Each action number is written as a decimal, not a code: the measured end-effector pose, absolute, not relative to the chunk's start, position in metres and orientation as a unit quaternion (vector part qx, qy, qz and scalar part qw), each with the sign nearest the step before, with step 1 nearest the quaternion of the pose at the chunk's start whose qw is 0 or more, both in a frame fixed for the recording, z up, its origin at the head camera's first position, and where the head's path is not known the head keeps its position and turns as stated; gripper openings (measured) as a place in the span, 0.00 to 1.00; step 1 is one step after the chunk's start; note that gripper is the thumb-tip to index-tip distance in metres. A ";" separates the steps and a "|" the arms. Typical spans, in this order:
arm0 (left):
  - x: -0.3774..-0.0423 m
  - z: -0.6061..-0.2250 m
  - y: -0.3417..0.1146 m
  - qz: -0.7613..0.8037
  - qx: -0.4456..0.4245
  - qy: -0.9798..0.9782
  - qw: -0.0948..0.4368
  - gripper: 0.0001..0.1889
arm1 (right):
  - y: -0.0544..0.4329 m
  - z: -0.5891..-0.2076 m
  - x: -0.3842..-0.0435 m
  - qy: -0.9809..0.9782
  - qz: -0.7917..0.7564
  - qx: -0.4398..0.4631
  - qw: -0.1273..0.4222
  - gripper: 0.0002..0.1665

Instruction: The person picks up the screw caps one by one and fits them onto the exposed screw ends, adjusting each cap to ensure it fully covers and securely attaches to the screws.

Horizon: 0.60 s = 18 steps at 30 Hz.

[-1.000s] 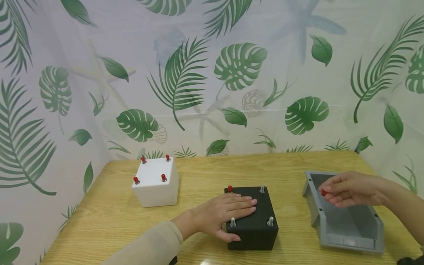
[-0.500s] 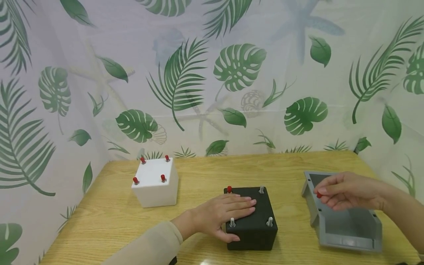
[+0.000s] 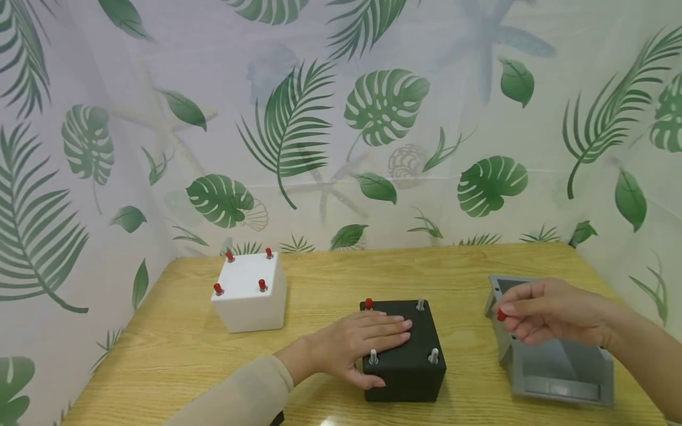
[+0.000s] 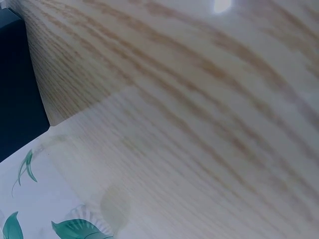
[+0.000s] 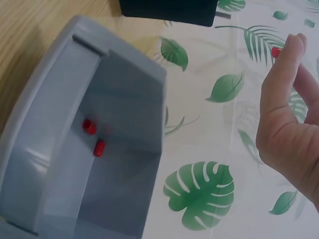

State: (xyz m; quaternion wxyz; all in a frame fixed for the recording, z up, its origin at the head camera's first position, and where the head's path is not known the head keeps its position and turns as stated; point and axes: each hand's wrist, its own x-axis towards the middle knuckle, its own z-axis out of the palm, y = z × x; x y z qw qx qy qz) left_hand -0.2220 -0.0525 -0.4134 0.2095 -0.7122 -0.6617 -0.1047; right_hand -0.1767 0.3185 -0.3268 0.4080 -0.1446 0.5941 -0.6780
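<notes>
My left hand [image 3: 364,343] rests palm down on the black block [image 3: 405,381], its fingers straight across the top and its thumb down against the front face. A red cap [image 3: 369,303] covers the back left bolt of this block. The other three, such as the front right bolt [image 3: 434,356], are bare metal. Thumb and fingertips of my right hand [image 3: 554,313] pinch a small red cap [image 3: 502,315], held up over the left wall of the grey bin [image 3: 556,387]. Two more red caps [image 5: 99,148] lie inside that bin in the right wrist view.
Farther back on the left of the wooden table [image 3: 330,272] stands a white block [image 3: 250,313] with red caps on its bolts. A leaf-patterned cloth [image 3: 341,136] hangs behind the table. The left wrist view shows mostly tabletop and a corner of the black block [image 4: 20,89].
My right hand has moved a little to the left with the red cap, from above the bin's inside to its left wall. The left hand has stayed on the black block.
</notes>
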 end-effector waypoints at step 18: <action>-0.221 -0.413 -0.052 -0.117 -0.712 -0.661 0.206 0.44 | 0.286 -0.310 -0.166 0.594 -0.675 -0.144 0.413 0.18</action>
